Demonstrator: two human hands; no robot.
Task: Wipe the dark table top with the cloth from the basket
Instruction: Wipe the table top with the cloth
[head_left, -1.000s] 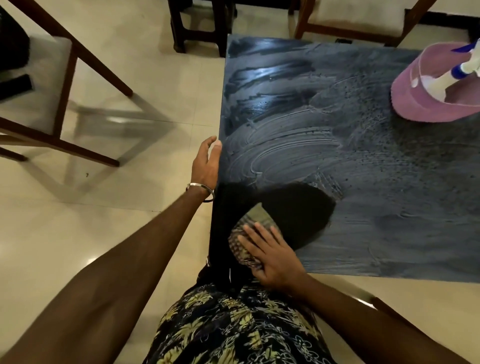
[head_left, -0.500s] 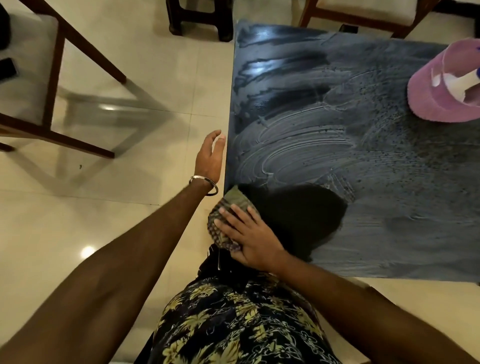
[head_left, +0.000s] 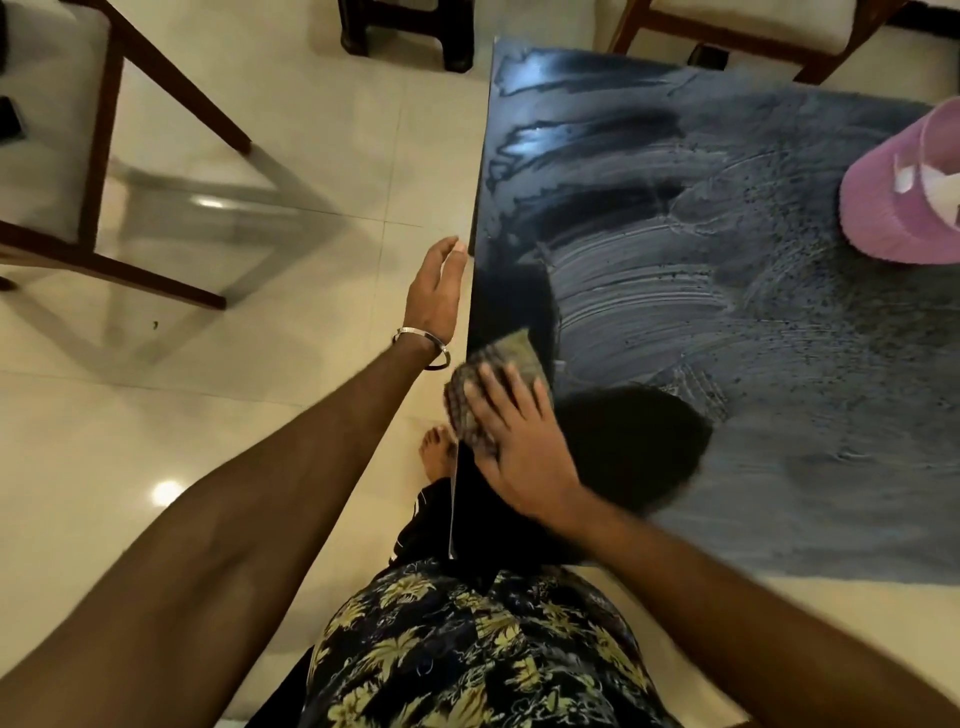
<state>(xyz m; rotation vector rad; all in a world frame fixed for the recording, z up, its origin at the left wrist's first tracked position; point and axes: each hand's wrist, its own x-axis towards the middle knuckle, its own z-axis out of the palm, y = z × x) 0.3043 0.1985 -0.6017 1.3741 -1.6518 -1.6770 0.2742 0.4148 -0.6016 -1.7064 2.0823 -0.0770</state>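
Note:
The dark table top (head_left: 753, 415) fills the right half of the view, streaked with grey smears, with a wiped dark patch near its left edge. My right hand (head_left: 519, 441) presses flat on a checked cloth (head_left: 511, 353) at that left edge, near the front corner. My left hand (head_left: 436, 296) rests flat against the table's left side edge, fingers straight, a metal bangle on the wrist. A pink basket (head_left: 898, 197) stands on the table at the far right, with something white inside it.
Wooden chairs stand around: one at the left (head_left: 119, 156), a dark stool (head_left: 410, 31) at the top, another chair (head_left: 753, 36) behind the table. Pale glossy floor tiles (head_left: 234, 389) lie to the left. My bare foot (head_left: 436, 452) shows beside the table edge.
My right hand has slid the cloth left and away from me along the table's left edge, widening the dark wiped patch. My left hand has stayed on the side edge.

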